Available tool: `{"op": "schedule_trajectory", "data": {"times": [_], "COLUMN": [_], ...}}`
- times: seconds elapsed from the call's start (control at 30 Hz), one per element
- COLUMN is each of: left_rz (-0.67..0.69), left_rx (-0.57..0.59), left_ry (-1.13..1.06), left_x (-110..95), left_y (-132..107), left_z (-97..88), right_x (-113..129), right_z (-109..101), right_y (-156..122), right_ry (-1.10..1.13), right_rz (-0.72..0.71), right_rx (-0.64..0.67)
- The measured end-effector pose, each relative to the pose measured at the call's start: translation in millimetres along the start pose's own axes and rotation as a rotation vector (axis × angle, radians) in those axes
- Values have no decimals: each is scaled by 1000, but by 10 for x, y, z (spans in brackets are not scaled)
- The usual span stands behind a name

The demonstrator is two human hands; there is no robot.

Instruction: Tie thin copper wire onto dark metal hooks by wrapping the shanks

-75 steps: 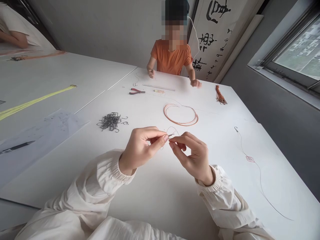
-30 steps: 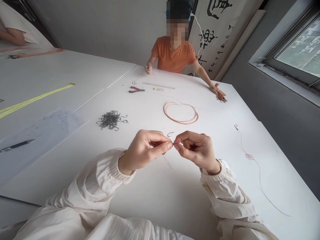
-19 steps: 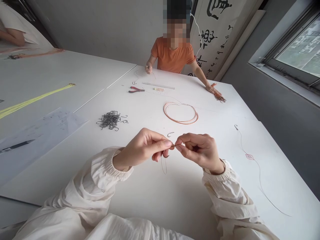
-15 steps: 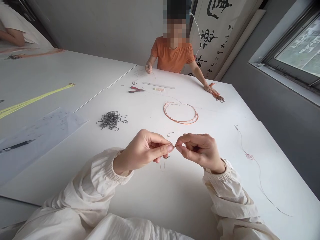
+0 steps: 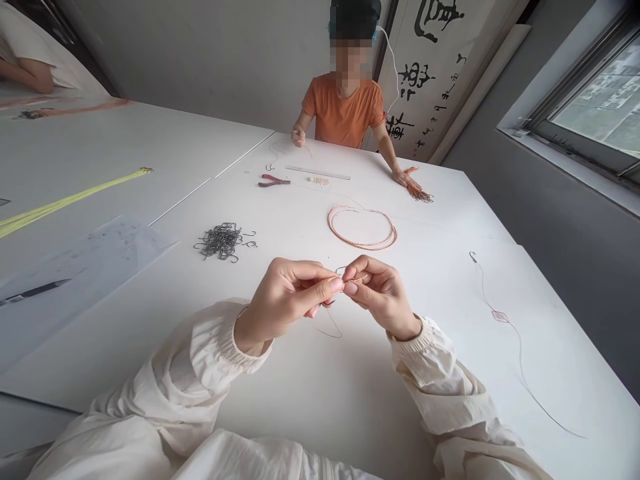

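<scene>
Contact now, or nearly, between left hand [image 5: 285, 303] and right hand [image 5: 379, 297], after a gap half a second ago; seemingly closer work at one spot. Tight pinch of both hands' fingers around thin line [image 5: 341, 331], looped beneath, with a dark hook [image 5: 329, 304] jutting under left fingertips. All over the table [image 5: 320, 400], well in from its right edge.

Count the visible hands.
4: the left hand and right hand, close together, centre; the co-worker's right hand, farther back; the co-worker's left hand, on the orange bundle. The far-left person's don't show.
</scene>
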State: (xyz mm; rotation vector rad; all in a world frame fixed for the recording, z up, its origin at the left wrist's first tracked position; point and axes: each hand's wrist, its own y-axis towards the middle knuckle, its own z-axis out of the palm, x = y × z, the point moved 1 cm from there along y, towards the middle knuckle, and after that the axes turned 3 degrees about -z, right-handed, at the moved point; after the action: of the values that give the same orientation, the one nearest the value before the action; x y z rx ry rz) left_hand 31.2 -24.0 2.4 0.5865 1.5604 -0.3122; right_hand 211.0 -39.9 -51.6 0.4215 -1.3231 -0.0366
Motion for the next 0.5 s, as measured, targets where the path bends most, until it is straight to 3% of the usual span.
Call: {"op": "schedule_trajectory", "data": {"times": [0.13, 0.3, 0.5], "left_rz": [28, 80, 163], "left_rx": [-46, -131, -156], "left_ry": [23, 74, 200], "left_x": [30, 52, 64], "left_y": [23, 56, 61], "left_z": [-35, -50, -34], "right_x": [-21, 147, 312], "right_z": [105, 213, 194], "right_y": [-31, -131, -188], "right_ry": [-27, -398, -739], "right_rz": [-29, -195, -328], "right_rx": [-80, -248, -193]}}
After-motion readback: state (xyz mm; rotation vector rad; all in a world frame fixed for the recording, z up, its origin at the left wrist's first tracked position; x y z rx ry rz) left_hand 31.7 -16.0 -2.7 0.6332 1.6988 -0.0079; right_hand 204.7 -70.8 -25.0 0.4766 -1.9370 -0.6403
